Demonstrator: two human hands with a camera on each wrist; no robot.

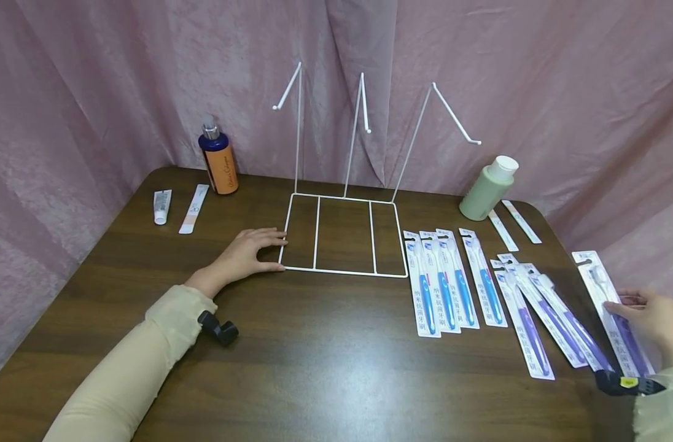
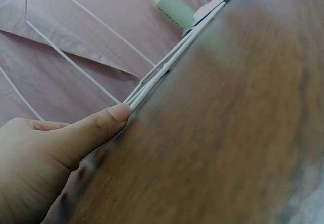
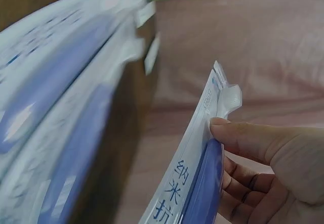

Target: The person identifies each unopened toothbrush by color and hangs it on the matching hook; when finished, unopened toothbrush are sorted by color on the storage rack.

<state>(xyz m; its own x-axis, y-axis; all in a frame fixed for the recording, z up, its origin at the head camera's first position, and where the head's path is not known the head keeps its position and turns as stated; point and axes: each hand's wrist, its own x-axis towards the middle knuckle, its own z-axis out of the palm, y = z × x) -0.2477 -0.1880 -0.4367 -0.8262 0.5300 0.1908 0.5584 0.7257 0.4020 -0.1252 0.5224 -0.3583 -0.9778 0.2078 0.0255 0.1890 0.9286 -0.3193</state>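
Right hand (image 1: 654,319) pinches the purple toothbrush pack (image 1: 613,310), a light, slippery, bendy card you should grip mid-length, while your left hand (image 1: 247,255) rests spread against the wire rack (image 1: 344,270)

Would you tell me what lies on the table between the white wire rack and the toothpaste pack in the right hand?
In the head view, packaged toothbrushes lie between the wire rack and the held pack: four blue ones, then purple ones.

Thumb (image 2: 109,119) at wire rack (image 2: 152,82) — apparently touching.

Eight packaged toothbrushes (image 1: 444,288), two bottles (image 1: 219,158) — one wire rack (image 1: 344,233)
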